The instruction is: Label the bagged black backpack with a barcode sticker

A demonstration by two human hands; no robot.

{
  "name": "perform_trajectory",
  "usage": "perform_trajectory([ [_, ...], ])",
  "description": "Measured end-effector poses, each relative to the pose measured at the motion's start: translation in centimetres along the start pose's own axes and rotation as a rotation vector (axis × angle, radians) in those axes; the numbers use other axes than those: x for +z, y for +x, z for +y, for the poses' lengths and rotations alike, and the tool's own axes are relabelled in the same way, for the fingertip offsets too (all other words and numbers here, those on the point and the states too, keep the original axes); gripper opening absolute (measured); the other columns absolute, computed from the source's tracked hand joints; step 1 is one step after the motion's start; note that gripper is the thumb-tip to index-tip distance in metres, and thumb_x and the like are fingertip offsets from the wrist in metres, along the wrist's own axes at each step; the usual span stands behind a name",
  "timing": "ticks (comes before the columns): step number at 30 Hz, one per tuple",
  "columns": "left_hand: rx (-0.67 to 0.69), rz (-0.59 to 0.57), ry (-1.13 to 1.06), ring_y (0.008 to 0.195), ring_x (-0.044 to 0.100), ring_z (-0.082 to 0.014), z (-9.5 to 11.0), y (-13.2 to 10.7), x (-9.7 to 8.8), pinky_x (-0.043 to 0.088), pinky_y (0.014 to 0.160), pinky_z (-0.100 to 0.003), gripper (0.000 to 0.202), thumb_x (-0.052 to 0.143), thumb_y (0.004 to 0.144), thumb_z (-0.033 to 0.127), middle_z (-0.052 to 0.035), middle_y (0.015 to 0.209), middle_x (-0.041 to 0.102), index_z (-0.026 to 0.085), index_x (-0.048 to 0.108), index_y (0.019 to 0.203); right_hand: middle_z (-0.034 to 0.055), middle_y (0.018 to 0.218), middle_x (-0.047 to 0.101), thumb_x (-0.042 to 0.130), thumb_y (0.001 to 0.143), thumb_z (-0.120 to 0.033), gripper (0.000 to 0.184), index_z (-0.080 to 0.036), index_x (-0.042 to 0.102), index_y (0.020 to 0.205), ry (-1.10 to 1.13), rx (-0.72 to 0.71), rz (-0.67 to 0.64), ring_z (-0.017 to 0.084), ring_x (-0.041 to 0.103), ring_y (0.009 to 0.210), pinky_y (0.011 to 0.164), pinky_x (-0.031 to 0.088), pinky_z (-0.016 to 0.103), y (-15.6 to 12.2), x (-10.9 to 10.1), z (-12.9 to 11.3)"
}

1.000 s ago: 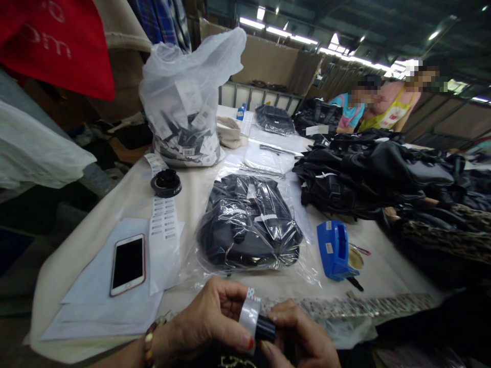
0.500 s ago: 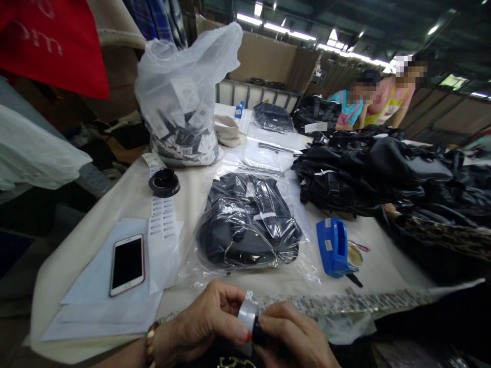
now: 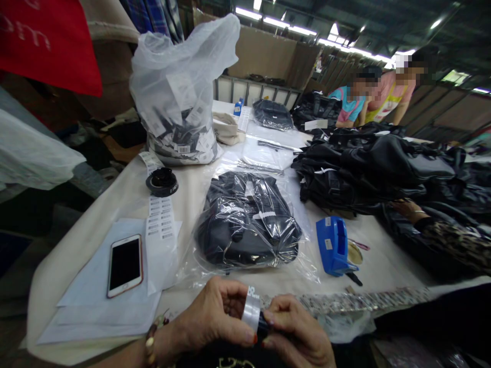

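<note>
Clear roll (image 3: 251, 311), two-handed hold
Left hand (image 3: 213, 317) grip curled around the roll; right hand (image 3: 297, 327) grip pinching the black cylinder (image 3: 263, 324) (bagged backpack (image 3: 245, 237) on the desk (image 3: 115, 199) beyond).

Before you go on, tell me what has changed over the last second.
At the right, a co-worker's hand and leopard-print sleeve have shifted rightward along the black bags. The left hand still grips the clear roll, the right hand the black piece beside it. The wrapped bag, phone and blue dispenser stayed put.
</note>
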State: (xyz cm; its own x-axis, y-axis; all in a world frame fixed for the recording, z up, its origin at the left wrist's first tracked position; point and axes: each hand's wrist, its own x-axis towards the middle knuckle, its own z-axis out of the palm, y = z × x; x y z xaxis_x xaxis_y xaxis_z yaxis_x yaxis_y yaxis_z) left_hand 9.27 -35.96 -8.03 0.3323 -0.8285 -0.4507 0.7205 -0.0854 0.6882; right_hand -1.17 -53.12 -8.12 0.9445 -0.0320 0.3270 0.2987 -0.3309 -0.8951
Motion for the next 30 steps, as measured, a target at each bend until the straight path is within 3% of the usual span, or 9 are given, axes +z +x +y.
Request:
perform_trajectory([
  [7, -0.064, -0.027, 0.219, 0.056, 0.044, -0.0085, -0.1, 1.4, 0.2, 0.03, 0.052, -0.019, 0.032, 0.076, 0.046, 0.022, 0.0018, 0.061, 0.056, 0.009, 0.066, 0.074, 0.003, 0.081, 0.062, 0.064, 0.082, -0.021, 0.038, -0.033, 0.058, 0.118, -0.047, -0.059, 0.061, 0.013, 0.062, 0.066, 0.057, 0.052, 0.021, -2.0, 0.5, 1.3],
  [12, -0.155, -0.113, 0.217, 0.056, 0.042, -0.008, -0.7, 3.4, 1.0, 0.03, 0.053, -0.019, 0.033, 0.071, 0.049, 0.02, 0.0024, 0.062, 0.055, 0.008, 0.066, 0.079, 0.0021, 0.085, 0.061, 0.066, 0.08, -0.014, 0.047, -0.035, 0.056, 0.121, -0.065, 0.002, 0.075, 0.013, 0.062, 0.07, 0.061, 0.052, 0.021, -4.2, -0.3, 2.9],
  [16, -0.124, -0.014, 0.341, 0.058, 0.042, -0.0087, -2.1, 7.2, 2.8, 0.03, 0.054, -0.02, 0.028, 0.069, 0.049, 0.021, 0.0041, 0.062, 0.052, 0.01, 0.061, 0.074, 0.0022, 0.086, 0.064, 0.062, 0.082, -0.019, 0.029, -0.033, 0.063, 0.107, 0.035, 0.209, 0.243, 0.014, 0.062, 0.073, 0.065, 0.051, 0.024, -6.3, -1.1, 5.2],
  [20, -0.026, 0.109, 0.617, 0.057, 0.041, -0.0091, -4.0, 11.4, 5.3, 0.029, 0.05, -0.02, 0.024, 0.064, 0.05, 0.021, 0.0053, 0.061, 0.049, 0.011, 0.06, 0.072, 0.0055, 0.095, 0.067, 0.069, 0.076, -0.032, 0.048, -0.029, 0.053, 0.121, 0.364, 0.553, 0.527, 0.019, 0.065, 0.075, 0.068, 0.053, 0.031, -9.3, -3.0, 8.2],
  [21, -0.014, 0.115, 0.659, 0.057, 0.041, -0.0094, -4.3, 12.3, 5.9, 0.03, 0.05, -0.021, 0.023, 0.064, 0.051, 0.021, 0.0051, 0.061, 0.049, 0.011, 0.06, 0.071, 0.006, 0.09, 0.067, 0.071, 0.073, -0.037, 0.048, -0.025, 0.056, 0.117, 0.367, 0.637, 0.607, 0.019, 0.064, 0.074, 0.066, 0.053, 0.032, -10.1, -3.9, 8.9],
  [23, 0.014, 0.126, 0.736, 0.058, 0.043, -0.0104, -4.7, 13.9, 7.0, 0.032, 0.052, -0.021, 0.025, 0.065, 0.053, 0.023, 0.0043, 0.063, 0.05, 0.012, 0.062, 0.074, 0.0029, 0.071, 0.064, 0.073, 0.068, -0.044, 0.034, -0.019, 0.064, 0.089, 0.255, 0.766, 0.77, 0.018, 0.061, 0.066, 0.062, 0.05, 0.029, -11.5, -5.9, 10.1],
  [26, 0.101, 0.181, 0.926, 0.063, 0.047, -0.0122, -5.1, 16.4, 8.3, 0.037, 0.056, -0.022, 0.026, 0.066, 0.056, 0.024, 0.0025, 0.07, 0.053, 0.014, 0.063, 0.079, -0.003, 0.05, 0.049, 0.068, 0.067, -0.05, 0.039, -0.02, 0.05, 0.051, 0.123, 0.833, 0.931, 0.012, 0.047, 0.052, 0.056, 0.043, 0.025, -13.1, -8.8, 11.8],
  [28, 0.207, 0.211, 1.11, 0.068, 0.05, -0.0136, -5.7, 18.4, 9.1, 0.041, 0.062, -0.024, 0.024, 0.066, 0.059, 0.021, 0.0011, 0.074, 0.054, 0.014, 0.061, 0.081, -0.0042, 0.048, 0.045, 0.068, 0.066, -0.048, 0.041, -0.02, 0.044, 0.048, 0.123, 0.861, 0.95, 0.011, 0.044, 0.051, 0.054, 0.04, 0.025, -13.7, -10.2, 12.8],
  [30, 0.3, 0.197, 1.321, 0.075, 0.053, -0.0154, -6.7, 20.6, 10.0, 0.044, 0.069, -0.025, 0.022, 0.063, 0.064, 0.019, -0.0012, 0.081, 0.056, 0.015, 0.059, 0.085, -0.0037, 0.052, 0.05, 0.07, 0.061, -0.044, 0.031, -0.02, 0.049, 0.056, 0.15, 0.905, 0.939, 0.013, 0.047, 0.05, 0.051, 0.041, 0.026, -14.1, -11.1, 13.9],
])
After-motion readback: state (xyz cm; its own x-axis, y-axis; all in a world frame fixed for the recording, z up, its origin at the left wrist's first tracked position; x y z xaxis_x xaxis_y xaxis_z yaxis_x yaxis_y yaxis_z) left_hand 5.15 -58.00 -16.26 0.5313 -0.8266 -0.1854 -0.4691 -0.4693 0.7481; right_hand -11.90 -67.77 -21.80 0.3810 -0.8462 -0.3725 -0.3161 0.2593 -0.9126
